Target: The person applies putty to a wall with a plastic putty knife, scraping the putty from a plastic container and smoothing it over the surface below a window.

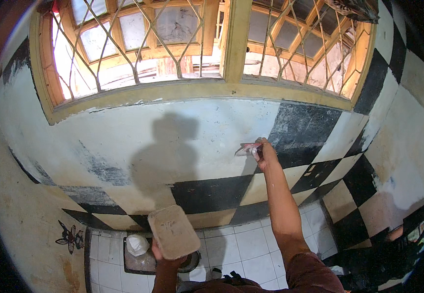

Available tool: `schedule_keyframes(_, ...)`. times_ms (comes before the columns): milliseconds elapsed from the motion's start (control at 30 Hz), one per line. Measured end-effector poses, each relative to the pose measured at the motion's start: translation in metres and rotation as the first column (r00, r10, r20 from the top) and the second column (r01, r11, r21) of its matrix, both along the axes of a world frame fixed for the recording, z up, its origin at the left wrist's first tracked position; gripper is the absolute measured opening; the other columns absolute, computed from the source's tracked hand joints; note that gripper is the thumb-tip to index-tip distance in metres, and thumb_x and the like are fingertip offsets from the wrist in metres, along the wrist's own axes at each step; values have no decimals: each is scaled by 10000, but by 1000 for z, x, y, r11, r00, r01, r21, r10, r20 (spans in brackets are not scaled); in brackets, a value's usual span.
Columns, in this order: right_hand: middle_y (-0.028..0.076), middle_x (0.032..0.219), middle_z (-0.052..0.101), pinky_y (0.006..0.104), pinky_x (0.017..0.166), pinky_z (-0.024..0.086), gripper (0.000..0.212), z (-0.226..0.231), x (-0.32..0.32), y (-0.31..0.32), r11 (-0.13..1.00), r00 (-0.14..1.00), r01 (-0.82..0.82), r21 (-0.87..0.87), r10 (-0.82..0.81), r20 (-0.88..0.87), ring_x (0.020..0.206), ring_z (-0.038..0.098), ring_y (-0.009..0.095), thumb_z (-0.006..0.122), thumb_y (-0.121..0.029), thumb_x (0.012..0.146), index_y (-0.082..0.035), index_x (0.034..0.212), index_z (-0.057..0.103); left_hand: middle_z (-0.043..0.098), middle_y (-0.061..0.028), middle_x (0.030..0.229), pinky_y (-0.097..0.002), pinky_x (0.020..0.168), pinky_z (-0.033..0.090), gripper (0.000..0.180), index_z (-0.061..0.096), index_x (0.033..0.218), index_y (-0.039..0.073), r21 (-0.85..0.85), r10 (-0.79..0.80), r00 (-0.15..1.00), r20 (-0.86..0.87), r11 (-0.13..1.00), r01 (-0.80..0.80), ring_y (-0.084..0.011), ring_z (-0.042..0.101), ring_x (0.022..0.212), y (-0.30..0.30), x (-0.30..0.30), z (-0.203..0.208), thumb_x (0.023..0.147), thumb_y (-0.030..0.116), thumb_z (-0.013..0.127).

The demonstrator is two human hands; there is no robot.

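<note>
My right hand (pixel 265 152) pinches a thin, stiff putty knife (pixel 247 149) by its handle, blade flat on the wall (pixel 192 127), while my left hand (pixel 165 261) grips underneath a seemingly light, rigid plaster board (pixel 173 231).

— What does the room look like?

— A wall (pixel 124 141) fills the middle of the frame, mostly covered in off-white filler, with black and cream diamond checks showing along its lower part and across the right side. A soft shadow of a person falls on its centre.

— Any windows?

— Yes. Across the top runs a wide window (pixel 231 44) with a yellow-painted wooden frame and a diamond-pattern metal grille (pixel 138 39); bright daylight comes through its panes.

— And the floor?

— White square tiles (pixel 251 249) at the lower centre. At the lower left, the side wall is stained ochre and bears a small dark flower motif (pixel 70 238).
</note>
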State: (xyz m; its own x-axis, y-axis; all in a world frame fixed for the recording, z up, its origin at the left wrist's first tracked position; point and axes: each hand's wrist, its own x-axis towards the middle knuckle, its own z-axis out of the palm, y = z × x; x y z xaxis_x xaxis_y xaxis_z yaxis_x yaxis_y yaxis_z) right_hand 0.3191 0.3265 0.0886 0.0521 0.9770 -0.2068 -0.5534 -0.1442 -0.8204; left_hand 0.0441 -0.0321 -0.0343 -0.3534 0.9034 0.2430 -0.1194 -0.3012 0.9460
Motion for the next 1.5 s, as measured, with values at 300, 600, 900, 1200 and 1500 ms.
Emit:
schedule_keyframes(300,114,685,601,266,385,459,149,22,-13,12,999,998,-40,34,41,-54,550,603,176,471,-142,875,-71,751,513,473,-135,1357,-531,986,437,654,336,1398,83,144,-142,477,867,989,33,-331,507,1202,-44,-38,-9,865,342,613)
schedule_keyframes(600,79,745,589,292,520,496,193,59,16,-45,979,995,98,181,-93,-39,636,599,179,498,-206,907,-65,783,539,481,-148,1341,-509,975,452,615,370,1379,63,168,-150,609,779,985,27,-328,513,1190,-22,-15,28,938,490,404)
schedule_keyframes(900,59,802,600,270,532,474,132,-70,16,-90,998,993,11,56,-17,114,694,591,151,550,-136,825,-47,911,595,510,-135,1299,-513,958,461,586,389,1375,87,193,-211,660,721,976,101,-328,523,1170,-22,-8,25,959,497,335)
schedule_keyframes(1200,66,660,571,304,473,455,200,-14,1,-31,987,991,49,153,-29,-128,534,559,185,507,-221,898,-69,773,544,431,-133,1384,-553,1000,405,642,342,1416,136,145,-167,636,754,986,86,-349,454,1242,-36,-22,-2,932,557,320)
schedule_keyframes(1500,18,702,594,260,469,477,136,92,22,-45,957,991,92,275,-61,-119,584,589,139,551,-234,883,-113,829,580,408,-114,1422,-495,1022,405,728,328,1422,115,-42,48,988,145,998,-42,-282,429,1292,-45,-24,4,869,568,465)
